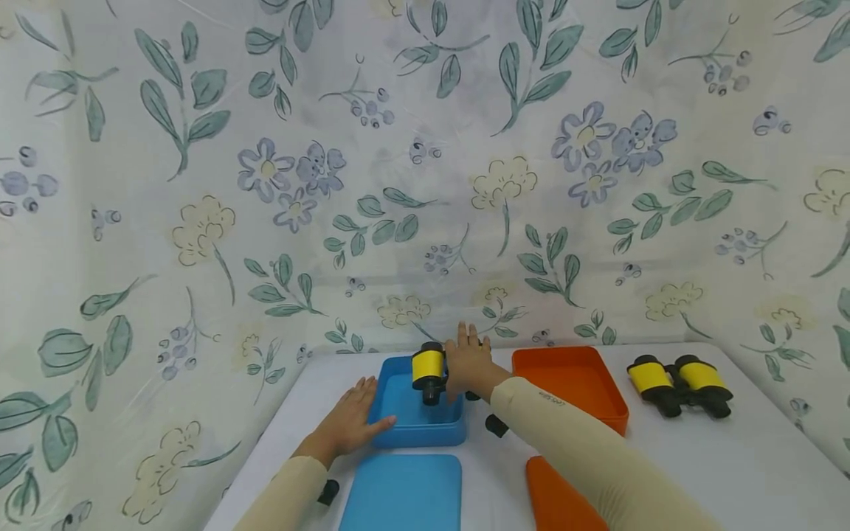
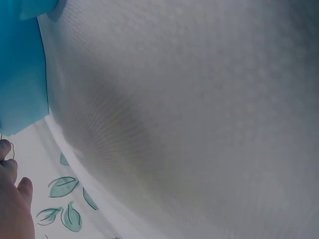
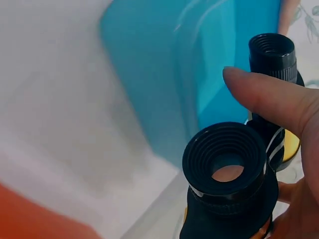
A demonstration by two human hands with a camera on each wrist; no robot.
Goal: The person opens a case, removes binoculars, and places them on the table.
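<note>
My right hand [image 1: 470, 366] grips a pair of black-and-yellow binoculars [image 1: 428, 365] over the blue box [image 1: 418, 437]. One barrel shows to the left of the hand; the hand covers much of the other. In the right wrist view the thumb [image 3: 269, 97] lies across the middle of the binoculars [image 3: 227, 199], between the two eyepieces. My left hand [image 1: 352, 420] lies along the left side of the blue box, fingers straight and thumb spread toward the front rim. The left wrist view catches only part of that hand [image 2: 15, 204] beside the blue box wall [image 2: 22, 69].
An orange box [image 1: 614, 424] stands right of the blue one, with more binoculars [image 1: 684, 383] farther right. In front lie a blue lid [image 1: 403, 494] and an orange lid [image 1: 561, 498], partly under my right sleeve. Small black pieces [image 1: 328, 492] lie on the white table [image 1: 717, 472].
</note>
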